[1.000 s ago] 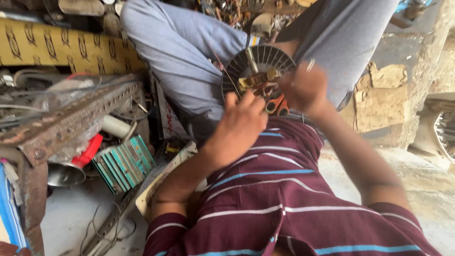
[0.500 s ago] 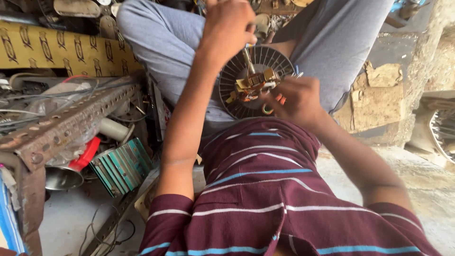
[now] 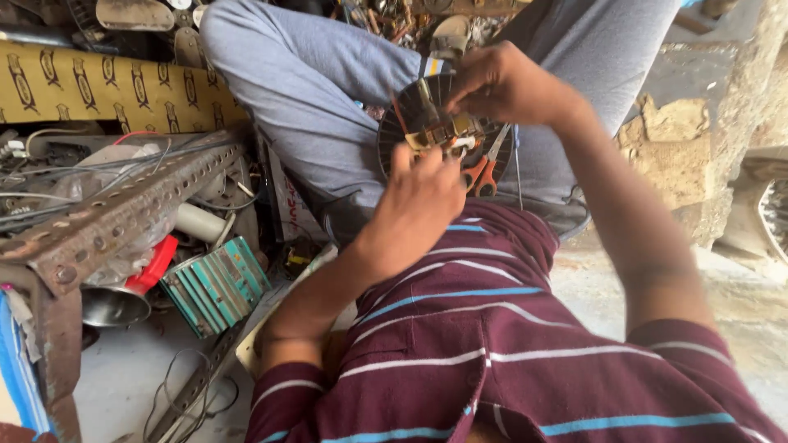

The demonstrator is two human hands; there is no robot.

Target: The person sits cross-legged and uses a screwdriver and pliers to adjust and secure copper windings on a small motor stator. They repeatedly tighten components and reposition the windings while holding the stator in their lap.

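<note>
My left hand (image 3: 423, 197) sits curled over the near rim of the round dark ribbed motor core (image 3: 443, 135), fingers bent together against the copper-coloured fitting at its centre; whether they pinch anything I cannot tell. My right hand (image 3: 501, 82) comes in from the top edge, fingertips closed together on a small part at the core's upper middle. The core rests in my lap against the grey trousers (image 3: 312, 98). I judge the left should brace the rim while the right works slowly. Orange-handled scissors (image 3: 484, 172) lie touching the core's right edge, so I'd keep my wrist off them. A green finned block (image 3: 215, 287) sits well apart, lower left.
</note>
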